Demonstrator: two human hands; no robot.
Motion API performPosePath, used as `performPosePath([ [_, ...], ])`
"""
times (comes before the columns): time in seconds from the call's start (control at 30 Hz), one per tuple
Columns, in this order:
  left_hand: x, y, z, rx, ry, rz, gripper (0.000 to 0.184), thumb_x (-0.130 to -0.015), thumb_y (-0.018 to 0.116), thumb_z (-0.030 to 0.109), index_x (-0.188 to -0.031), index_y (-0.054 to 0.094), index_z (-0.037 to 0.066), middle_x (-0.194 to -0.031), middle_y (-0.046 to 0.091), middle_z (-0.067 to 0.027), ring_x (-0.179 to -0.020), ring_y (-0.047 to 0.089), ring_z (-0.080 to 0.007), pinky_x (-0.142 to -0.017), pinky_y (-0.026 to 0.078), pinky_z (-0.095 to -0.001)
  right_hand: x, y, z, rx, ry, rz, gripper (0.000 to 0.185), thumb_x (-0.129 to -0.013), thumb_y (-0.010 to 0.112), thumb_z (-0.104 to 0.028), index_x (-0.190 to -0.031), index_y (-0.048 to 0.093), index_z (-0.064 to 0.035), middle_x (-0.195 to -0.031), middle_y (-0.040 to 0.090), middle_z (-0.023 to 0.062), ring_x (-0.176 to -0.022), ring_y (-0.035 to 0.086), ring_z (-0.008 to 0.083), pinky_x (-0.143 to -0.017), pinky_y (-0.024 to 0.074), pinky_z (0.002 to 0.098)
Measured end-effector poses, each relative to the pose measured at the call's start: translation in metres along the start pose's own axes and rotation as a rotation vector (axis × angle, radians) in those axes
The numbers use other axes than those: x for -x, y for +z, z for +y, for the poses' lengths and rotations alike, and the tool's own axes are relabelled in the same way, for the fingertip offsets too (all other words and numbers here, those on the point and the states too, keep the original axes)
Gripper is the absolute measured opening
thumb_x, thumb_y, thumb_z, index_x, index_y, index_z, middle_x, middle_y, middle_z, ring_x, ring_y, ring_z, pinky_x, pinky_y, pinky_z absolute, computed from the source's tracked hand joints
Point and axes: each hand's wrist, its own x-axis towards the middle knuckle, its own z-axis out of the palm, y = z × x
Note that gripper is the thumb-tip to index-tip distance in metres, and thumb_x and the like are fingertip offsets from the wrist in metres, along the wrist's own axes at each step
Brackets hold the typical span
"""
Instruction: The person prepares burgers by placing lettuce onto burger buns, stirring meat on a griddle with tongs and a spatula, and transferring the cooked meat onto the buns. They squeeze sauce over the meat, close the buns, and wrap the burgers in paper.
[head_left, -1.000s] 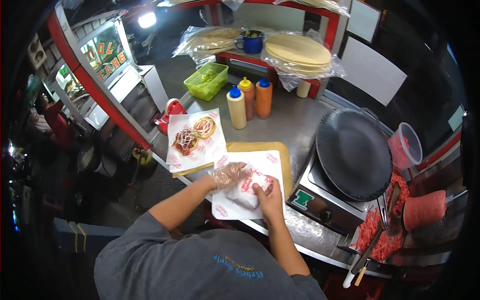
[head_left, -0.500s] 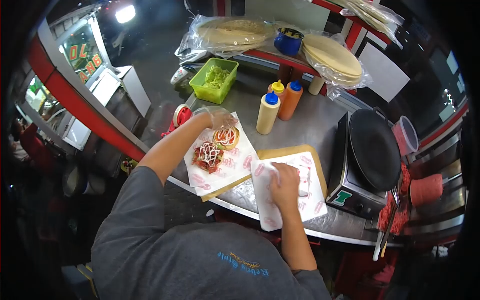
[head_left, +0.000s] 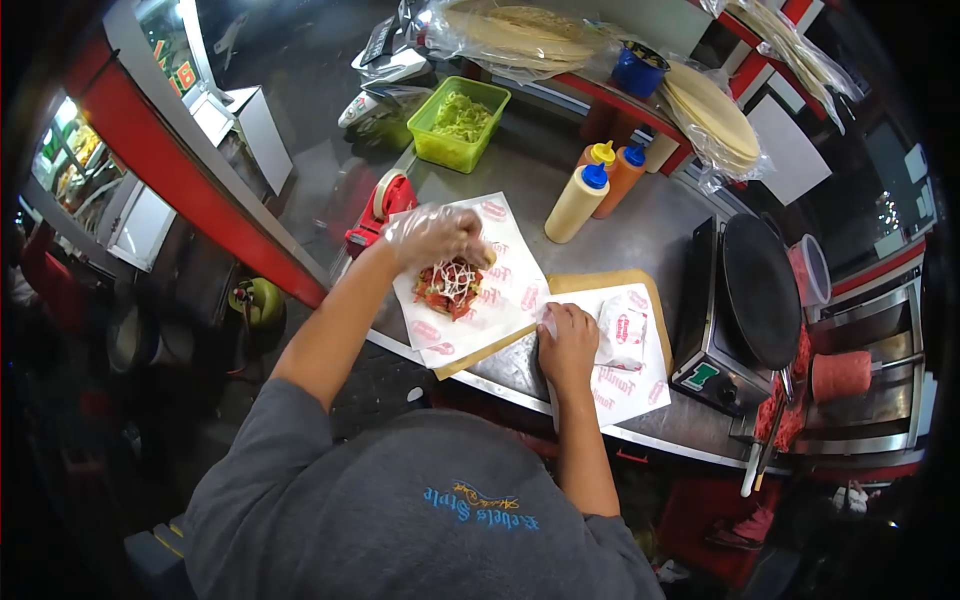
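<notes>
My left hand (head_left: 437,238), in a clear plastic glove, has its fingers closed on a bun half (head_left: 487,259), mostly hidden by the hand. Right under it lies a bun base (head_left: 452,288) with red filling and white sauce on printed white paper (head_left: 510,275). My bare right hand (head_left: 569,346) is closed at the left edge of a second printed paper (head_left: 640,388), with that edge between its fingers. A paper-wrapped bundle (head_left: 623,332) rests on this second paper, right of my right hand.
Behind are a green tub of lettuce (head_left: 460,122), sauce bottles (head_left: 578,205) and a red object (head_left: 385,205). A black pan (head_left: 762,292) on a burner stands at right, near shredded red food (head_left: 790,415). Bagged flatbreads (head_left: 712,115) sit on the rear shelf.
My left hand went from the wrapped bundle to the bun halves at left and took hold of one. My right hand let go of the bundle and moved to the paper's left edge.
</notes>
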Motion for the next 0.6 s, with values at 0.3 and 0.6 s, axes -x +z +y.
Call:
performPosePath([
  [0.3, 0.084, 0.051, -0.073, -0.249, 0.644, 0.300, 0.036, -0.087, 0.078, 0.026, -0.117, 0.070, 0.009, -0.122, 0.069, -0.0109, -0.118, 0.065, -0.0313, -0.101, 0.050, -0.0472, -0.006, -0.004, -0.050, -0.220, -0.224, 0.193, 0.021, -0.084, 0.073, -0.013, -0.103, 0.069, -0.0053, -0.107, 0.067, 0.0173, -0.105, 0.060, 0.0367, -0.095, 0.0442, 0.0519],
  [0.6, 0.068, 0.049, -0.073, -0.426, 0.586, 0.026, 0.048, -0.088, 0.070, 0.026, -0.135, 0.066, 0.018, -0.143, 0.062, -0.0040, -0.133, 0.057, -0.0253, -0.114, 0.040, -0.0463, 0.011, 0.058, -0.127, -0.345, -0.641, -0.209, 0.028, -0.080, 0.077, -0.019, -0.105, 0.072, -0.0066, -0.104, 0.068, 0.0096, -0.102, 0.060, 0.0287, -0.084, 0.0504, 0.0399],
])
